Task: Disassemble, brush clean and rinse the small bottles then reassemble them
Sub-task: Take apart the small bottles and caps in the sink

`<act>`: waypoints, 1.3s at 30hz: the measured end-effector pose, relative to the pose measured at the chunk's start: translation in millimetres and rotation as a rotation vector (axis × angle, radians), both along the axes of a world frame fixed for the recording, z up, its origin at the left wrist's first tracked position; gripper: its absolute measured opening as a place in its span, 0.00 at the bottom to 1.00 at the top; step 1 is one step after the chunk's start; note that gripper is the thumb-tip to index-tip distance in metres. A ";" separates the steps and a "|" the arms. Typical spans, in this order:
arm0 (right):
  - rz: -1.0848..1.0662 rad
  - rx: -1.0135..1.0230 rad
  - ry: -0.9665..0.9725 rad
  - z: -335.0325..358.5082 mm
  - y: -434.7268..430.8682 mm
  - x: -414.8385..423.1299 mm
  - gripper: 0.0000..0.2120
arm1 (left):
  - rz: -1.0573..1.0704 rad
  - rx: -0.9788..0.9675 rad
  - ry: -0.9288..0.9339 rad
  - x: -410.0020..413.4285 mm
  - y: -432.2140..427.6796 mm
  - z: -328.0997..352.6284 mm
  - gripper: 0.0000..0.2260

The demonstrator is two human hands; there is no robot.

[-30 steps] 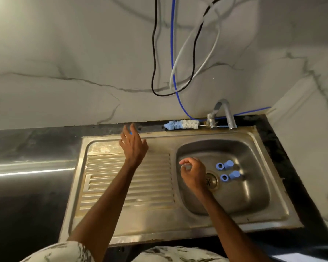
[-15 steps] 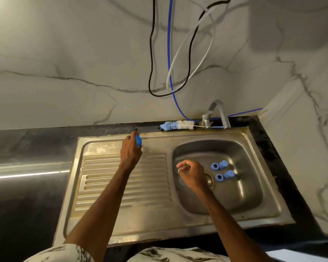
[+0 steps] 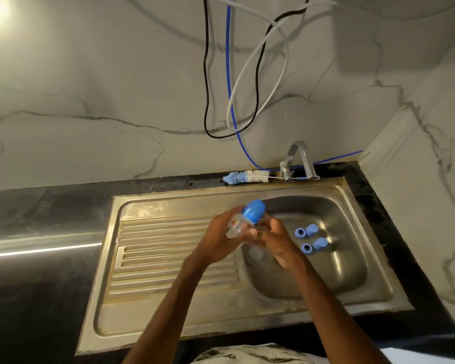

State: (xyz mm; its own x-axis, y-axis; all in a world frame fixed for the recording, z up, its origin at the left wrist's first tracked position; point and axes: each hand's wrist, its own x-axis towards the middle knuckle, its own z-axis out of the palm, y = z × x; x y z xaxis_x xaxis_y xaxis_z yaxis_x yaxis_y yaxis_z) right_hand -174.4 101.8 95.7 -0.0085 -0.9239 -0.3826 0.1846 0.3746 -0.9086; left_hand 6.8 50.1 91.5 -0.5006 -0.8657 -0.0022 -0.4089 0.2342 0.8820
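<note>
A steel sink [image 3: 221, 324] seen from above, set in a dark counter. The ribbed draining board [image 3: 155, 258] lies left of and below the fingers. Over the seam between board and basin, the left hand [image 3: 220, 239] grips a small bottle [image 3: 235, 227] of clear plastic, with the fingers curled round its body. The bottle is tilted, and its blue cap [image 3: 252, 209] points up and away, just past the fingertips. The right hand [image 3: 277, 241] meets the left from the other side. Its fingers are curled and bunched together, touching the left fingertips beside the bottle. Whether they clamp the bottle itself cannot be told.

Right of the right hand's fingers, near but apart from them, two blue pieces [image 3: 309, 239] lie on the basin floor. Beyond both hands, on the sink's back edge, a blue and white bottle brush [image 3: 247, 176] rests on its side. A tap [image 3: 301, 158] stands to its right. Cables [image 3: 231, 74] hang on the marble wall above.
</note>
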 end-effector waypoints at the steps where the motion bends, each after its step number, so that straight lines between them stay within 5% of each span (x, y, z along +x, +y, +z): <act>1: -0.014 0.012 -0.020 5.9 3.9 -0.9 0.21 | -0.053 0.021 -0.007 -2.7 7.1 -1.1 0.35; 9: -0.041 0.075 0.068 12.5 11.3 -18.9 0.21 | -0.075 -0.195 -0.251 -6.7 10.1 6.1 0.32; 16: -0.203 -0.006 0.162 26.8 11.4 -25.4 0.21 | 0.028 -0.123 -0.406 -44.6 12.0 26.8 0.26; 21: -0.266 -0.047 0.070 32.2 19.2 -45.0 0.16 | -0.047 -0.034 -0.278 -55.7 7.0 41.9 0.25; 30: -0.244 0.004 -0.231 25.0 25.9 -61.4 0.21 | -0.254 0.236 -0.074 -55.2 -4.5 44.6 0.18; 36: -0.292 0.014 -0.379 25.2 22.6 -67.9 0.20 | -0.215 0.376 0.060 -55.5 -6.1 36.7 0.15; 39: -0.359 0.021 -0.278 24.7 18.9 -75.7 0.16 | -0.175 0.300 0.026 -57.9 -9.8 22.2 0.19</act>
